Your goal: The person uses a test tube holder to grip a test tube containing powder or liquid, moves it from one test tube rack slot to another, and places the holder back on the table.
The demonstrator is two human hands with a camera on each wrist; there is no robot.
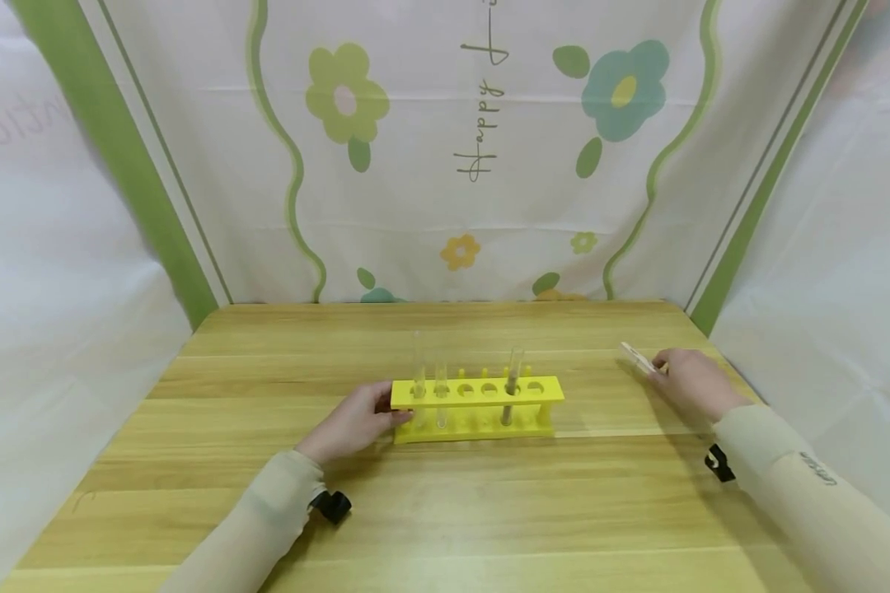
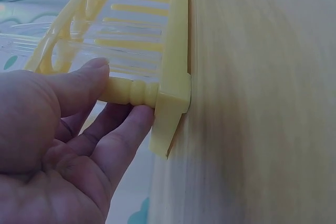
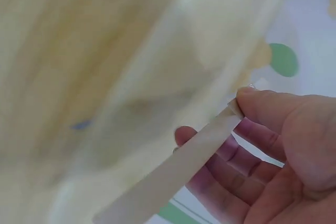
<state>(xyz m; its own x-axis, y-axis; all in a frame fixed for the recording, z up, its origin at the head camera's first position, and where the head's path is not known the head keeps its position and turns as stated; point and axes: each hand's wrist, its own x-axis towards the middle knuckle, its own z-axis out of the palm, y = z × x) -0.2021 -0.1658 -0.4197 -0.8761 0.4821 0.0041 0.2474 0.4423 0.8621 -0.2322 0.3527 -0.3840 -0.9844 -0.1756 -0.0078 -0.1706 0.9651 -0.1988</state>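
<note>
A yellow test tube rack stands on the wooden table in the head view. Two clear test tubes sit in its left holes, and a test tube with dark contents is farther right. My left hand is at the rack's left end; in the left wrist view its thumb and fingers pinch the yellow end post. Off to the right, above the table, my right hand pinches a flat pale strip. The strip's exact kind is unclear.
The wooden table extends around the rack. Behind it hangs a white cloth printed with flowers, and white cloth sides enclose the table on left and right. Small yellow pegs rise behind the rack's top.
</note>
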